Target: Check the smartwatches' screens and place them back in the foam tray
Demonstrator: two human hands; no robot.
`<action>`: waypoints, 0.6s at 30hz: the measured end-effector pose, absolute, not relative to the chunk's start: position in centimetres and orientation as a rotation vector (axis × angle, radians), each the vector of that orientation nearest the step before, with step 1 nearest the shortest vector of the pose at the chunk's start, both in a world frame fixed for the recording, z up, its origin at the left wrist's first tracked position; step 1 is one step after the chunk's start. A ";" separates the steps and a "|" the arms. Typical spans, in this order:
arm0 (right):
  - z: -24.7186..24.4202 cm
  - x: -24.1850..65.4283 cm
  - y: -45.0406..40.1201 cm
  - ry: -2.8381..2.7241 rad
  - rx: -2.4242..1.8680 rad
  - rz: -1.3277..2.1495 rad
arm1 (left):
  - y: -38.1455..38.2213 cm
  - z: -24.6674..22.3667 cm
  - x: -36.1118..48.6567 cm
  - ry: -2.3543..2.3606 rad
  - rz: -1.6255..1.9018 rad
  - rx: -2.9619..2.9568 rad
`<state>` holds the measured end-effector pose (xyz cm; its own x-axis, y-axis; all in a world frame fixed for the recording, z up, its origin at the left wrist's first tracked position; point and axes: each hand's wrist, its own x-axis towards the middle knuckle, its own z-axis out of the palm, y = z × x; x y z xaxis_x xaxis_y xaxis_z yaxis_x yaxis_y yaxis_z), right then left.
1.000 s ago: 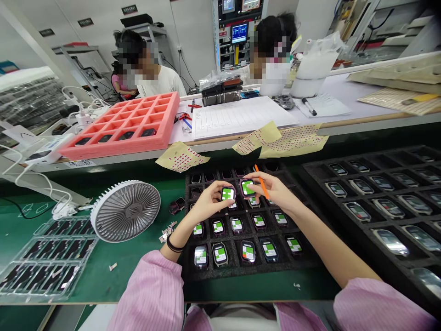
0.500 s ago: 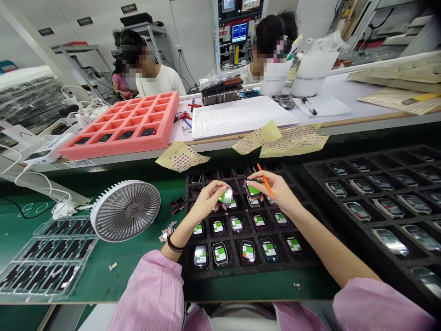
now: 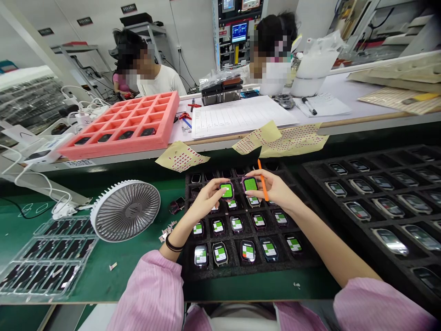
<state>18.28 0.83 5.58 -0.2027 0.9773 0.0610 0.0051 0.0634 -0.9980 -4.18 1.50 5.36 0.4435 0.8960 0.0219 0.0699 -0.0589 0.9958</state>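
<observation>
My left hand (image 3: 207,198) grips a purple-rimmed watch (image 3: 227,190) with a green screen, the thumb over its face. Beside it, my right hand (image 3: 274,187) holds a second purple-rimmed watch (image 3: 250,184) by its edge, also lit green. An orange stick (image 3: 263,180) stands nearly upright between the fingers of that same hand. Both watches are held above a black foam tray (image 3: 227,271), where several watches lie in separate pockets, many with green and white screens. The lower fingers of my left hand are partly hidden.
A round grey fan (image 3: 126,210) and clear plastic trays (image 3: 82,248) are at the left. Another black tray of watches (image 3: 344,239) lies right. The raised shelf holds a pink foam tray (image 3: 117,149) and paper sheets (image 3: 241,115). Two people sit beyond it.
Both held watches now face me more directly, their screens greener. The fingers of my right hand have lifted off its watch face, and the orange stick has turned more upright.
</observation>
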 end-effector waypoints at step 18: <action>5.9 18.3 1.0 -1.320 -1.058 1.290 | 1.4 5.6 -4.3 0.851 0.862 1.499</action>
<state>18.31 0.99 5.89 -0.1505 0.9864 0.0659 -0.0437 0.0599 -0.9972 -4.29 1.40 5.56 0.4671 0.8825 0.0554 0.0440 -0.0858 0.9953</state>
